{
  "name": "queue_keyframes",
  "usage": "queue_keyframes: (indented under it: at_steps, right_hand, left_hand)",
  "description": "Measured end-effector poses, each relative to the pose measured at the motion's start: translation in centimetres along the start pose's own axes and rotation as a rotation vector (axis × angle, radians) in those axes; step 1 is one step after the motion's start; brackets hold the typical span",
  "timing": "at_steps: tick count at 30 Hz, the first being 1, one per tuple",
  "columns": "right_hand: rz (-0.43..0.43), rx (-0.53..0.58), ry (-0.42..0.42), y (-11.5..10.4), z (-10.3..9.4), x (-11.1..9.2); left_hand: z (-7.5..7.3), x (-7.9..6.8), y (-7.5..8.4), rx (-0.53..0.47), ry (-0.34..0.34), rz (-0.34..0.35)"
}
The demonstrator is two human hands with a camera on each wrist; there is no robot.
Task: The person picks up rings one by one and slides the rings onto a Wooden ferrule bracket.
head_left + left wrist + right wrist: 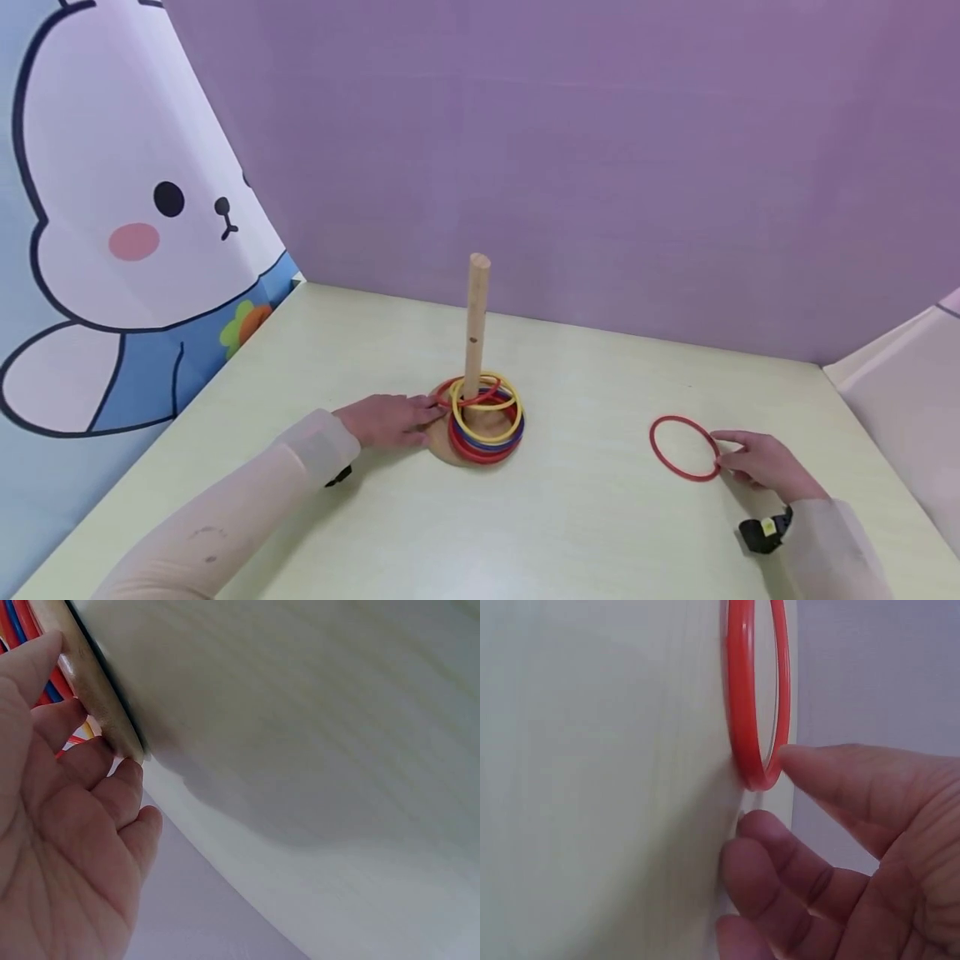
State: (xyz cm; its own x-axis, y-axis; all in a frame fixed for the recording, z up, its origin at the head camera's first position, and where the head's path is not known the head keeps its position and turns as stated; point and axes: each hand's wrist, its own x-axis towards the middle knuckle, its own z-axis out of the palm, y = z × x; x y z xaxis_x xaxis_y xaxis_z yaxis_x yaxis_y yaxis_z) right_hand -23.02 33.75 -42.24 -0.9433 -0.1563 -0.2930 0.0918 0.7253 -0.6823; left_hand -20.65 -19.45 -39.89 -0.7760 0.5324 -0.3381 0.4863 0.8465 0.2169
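Note:
A wooden ring-toss stand has an upright peg [476,325] on a round wooden base [442,442]. Red, blue and yellow rings [517,429] are stacked around the peg, the upper ones tilted. My left hand [390,421] holds the base's left edge, its bent fingertips [127,772] along the rim in the left wrist view. Off to the right, a single red ring [663,458] is apart from the stand. At its right edge is my right hand [761,462]; in the right wrist view one fingertip [791,757] meets the ring, while the other fingers lie below it with a gap.
The pale table [585,517] runs back to a purple wall covering [600,167]. A cartoon-printed panel [97,283] borders the left side, and a light panel [915,383] the right. A small black device [761,535] is on the right wrist.

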Motion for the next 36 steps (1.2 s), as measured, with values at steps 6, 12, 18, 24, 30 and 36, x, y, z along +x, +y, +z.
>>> queue_keyframes:
  at_steps: [6,12,18,24,30,36]
  right_hand:
    - [0.022,-0.043,-0.031,-0.5,-0.1,0.1]
    - [0.028,-0.056,-0.035,-0.5,0.1,0.4]
    - [0.018,-0.081,-0.037,-0.6,0.3,0.8]
    - [0.007,-0.077,-0.042,-0.5,0.4,0.9]
    - [0.001,-0.071,-0.057,-0.7,0.5,1.1]
    - [0.009,-0.066,-0.066,-1.1,0.7,1.1]
  left_hand:
    - [0.1,0.1,0.1,0.001,0.002,0.001]
    - [0.1,0.3,0.1,-0.002,0.004,-0.004]
    - [0.2,0.3,0.1,-0.007,0.002,-0.017]
    - [0.2,0.3,0.1,-0.002,0.001,-0.027]
    - [0.1,0.4,0.0,-0.001,-0.001,-0.024]
    - [0.1,0.4,0.0,-0.012,-0.009,-0.028]
